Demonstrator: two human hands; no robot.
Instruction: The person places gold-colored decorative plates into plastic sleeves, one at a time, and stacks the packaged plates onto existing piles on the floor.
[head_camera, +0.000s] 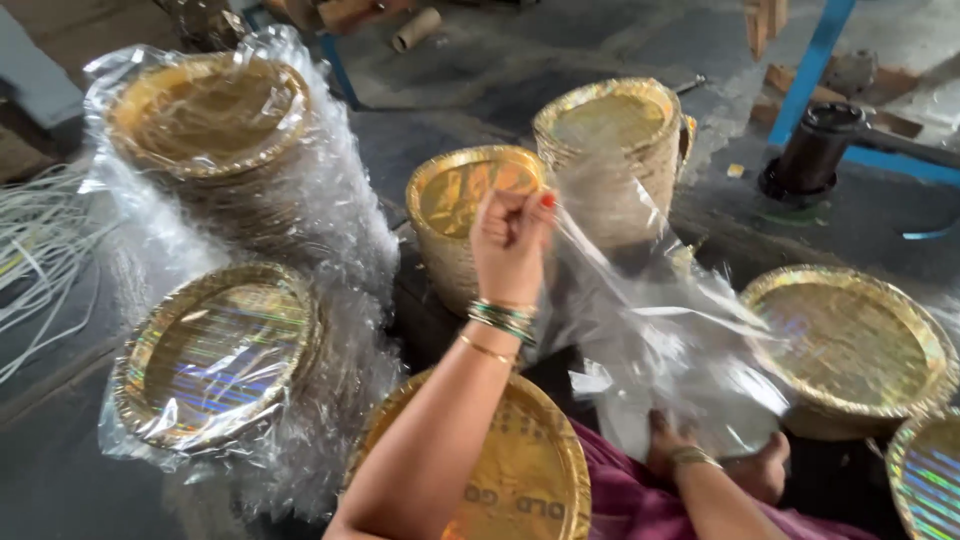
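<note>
A clear plastic bag is being held up in the middle of the scene by the left hand, which is being kept closed in a fist around the bag's upper edge, bangles showing at the wrist. The bag is being stretched down and to the right from that fist toward the right hand, which is being kept low and near, behind the film; it is lying against the bag's lower part, but whether its fingers are closed on it cannot be told. Just in front of the person's body, under the left forearm, a gold plate stack is being rested over the lap. Beyond the fist, a second bare stack and a taller one are standing side by side on the floor. At the left, two wrapped stacks are being kept in crinkled plastic, one far and one near. At the right, another plate stack is sitting beside the bag, with a further one being cut off by the corner. White cords are lying at the left edge, and a blue frame is standing at the far right.
</note>
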